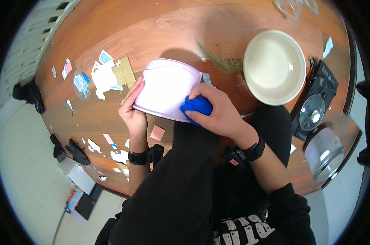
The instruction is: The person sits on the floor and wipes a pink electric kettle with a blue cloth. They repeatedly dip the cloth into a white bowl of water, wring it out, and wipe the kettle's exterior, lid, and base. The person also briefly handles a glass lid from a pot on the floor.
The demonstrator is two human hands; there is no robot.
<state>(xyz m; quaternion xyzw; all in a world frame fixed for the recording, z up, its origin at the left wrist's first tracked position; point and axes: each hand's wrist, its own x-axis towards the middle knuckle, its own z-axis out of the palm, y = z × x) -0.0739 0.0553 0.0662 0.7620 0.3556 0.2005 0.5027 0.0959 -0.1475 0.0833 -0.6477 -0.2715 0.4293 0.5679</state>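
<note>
A pale pink round pot [169,90] is tilted above my black-trousered knee. My left hand [134,105] grips it by its left side, the thumb hidden from sight. In my right hand [215,108] is a bunched blue cloth [200,107], pressed to the lower right of the pot's wall. Beyond that hand, to the right, stands a cream round bowl [272,67], with a glint inside that could be liquid. A tuft of thin green stems [226,63] lies on the wooden floor-like surface [172,33], up against the bowl.
Scraps of paper, cards and cardboard [128,72] litter the left side. A black appliance [315,101] with a round clear part lies at the right, near a clear jar [324,153]. Clear plastic [290,7] is at the top edge. Black shoes [28,95] sit far left.
</note>
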